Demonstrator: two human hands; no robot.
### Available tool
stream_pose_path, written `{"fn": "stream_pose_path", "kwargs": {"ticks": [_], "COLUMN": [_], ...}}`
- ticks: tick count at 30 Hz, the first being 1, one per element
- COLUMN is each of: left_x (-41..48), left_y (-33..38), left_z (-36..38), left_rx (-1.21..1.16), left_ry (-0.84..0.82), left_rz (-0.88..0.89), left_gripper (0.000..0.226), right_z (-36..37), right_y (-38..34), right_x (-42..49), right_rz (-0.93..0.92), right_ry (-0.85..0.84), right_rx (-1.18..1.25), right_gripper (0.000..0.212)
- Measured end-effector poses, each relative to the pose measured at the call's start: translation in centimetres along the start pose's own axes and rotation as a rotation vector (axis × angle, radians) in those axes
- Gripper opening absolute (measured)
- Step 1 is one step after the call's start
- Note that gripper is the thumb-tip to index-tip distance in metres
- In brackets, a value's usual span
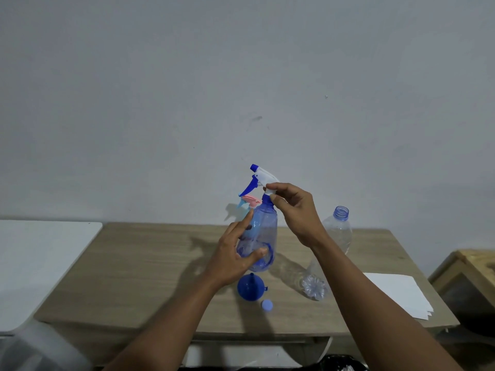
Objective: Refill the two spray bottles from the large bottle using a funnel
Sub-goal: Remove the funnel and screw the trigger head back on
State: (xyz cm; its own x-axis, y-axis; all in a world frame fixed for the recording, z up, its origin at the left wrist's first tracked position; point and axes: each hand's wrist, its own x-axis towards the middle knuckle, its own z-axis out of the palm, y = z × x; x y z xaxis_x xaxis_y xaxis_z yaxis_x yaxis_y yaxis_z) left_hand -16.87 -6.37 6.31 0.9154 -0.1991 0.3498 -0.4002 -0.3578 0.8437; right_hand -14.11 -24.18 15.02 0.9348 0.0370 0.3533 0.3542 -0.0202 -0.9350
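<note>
- Left hand (pixel 230 259) wraps the belly of the blue spray bottle (pixel 263 228), thumb in front and forefinger stretched up its side; right hand (pixel 298 210) pinches the collar under the spray head (pixel 263 175); the hands are apart, each clamped on its own part of the one bottle.
- The bottle is near upright, mid-table, seemingly lifted just clear of it; its fill level cannot be read.
- Step in hand, as judged: turning the head at the collar; whether on or off cannot be told.
- To do it well: keep the left grip firm but low so the thin wall does not buckle; turn the collar only, not the trigger; keep the neck upright; if the head comes off, draw the dip tube straight out and lay it beside the funnel.
- Second spray bottle (pixel 250 200), pink-headed, stands just behind, mostly hidden.
- Funnel (pixel 250 289) rests mouth-down near the front edge, a small cap (pixel 267 306) just beside it.
- One clear bottle (pixel 338 228) stands uncapped behind the right forearm; another (pixel 313 286) lies on its side; contents not discernible.
- Table (pixel 134 263): wood-grain; white paper (pixel 396 293) on its right end.
- Room: white surface (pixel 40 263) to the left; wooden box (pixel 466 274) to the right; plain pale wall (pixel 241 76) behind; dim light.
</note>
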Motion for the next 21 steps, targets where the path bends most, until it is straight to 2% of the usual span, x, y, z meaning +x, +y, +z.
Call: {"fn": "stream_pose_path", "kwargs": {"ticks": [7, 10, 13, 18, 21], "left_x": [-0.1, -0.4, -0.4, -0.2, -0.5], "left_y": [0.5, 0.3, 0.2, 0.8, 0.8], "left_z": [0.1, 0.0, -0.2, 0.0, 0.0], "left_rx": [-0.015, 0.016, 0.014, -0.007, -0.004], "left_ry": [-0.004, 0.003, 0.021, 0.023, 0.018], "left_rz": [0.011, 0.001, 0.003, 0.025, 0.024], "left_gripper": [0.091, 0.093, 0.094, 0.091, 0.091], "right_z": [0.6, 0.3, 0.0, 0.8, 0.6], "right_y": [-0.5, -0.4, -0.4, -0.8, -0.9], "right_x": [0.0, -0.1, -0.2, -0.3, -0.5], "right_rz": [-0.028, 0.001, 0.008, -0.034, -0.012], "right_ry": [0.029, 0.013, -0.01, 0.04, 0.037], "right_rx": [-0.075, -0.012, 0.0, -0.086, -0.032], "right_gripper": [0.027, 0.018, 0.027, 0.028, 0.019]}}
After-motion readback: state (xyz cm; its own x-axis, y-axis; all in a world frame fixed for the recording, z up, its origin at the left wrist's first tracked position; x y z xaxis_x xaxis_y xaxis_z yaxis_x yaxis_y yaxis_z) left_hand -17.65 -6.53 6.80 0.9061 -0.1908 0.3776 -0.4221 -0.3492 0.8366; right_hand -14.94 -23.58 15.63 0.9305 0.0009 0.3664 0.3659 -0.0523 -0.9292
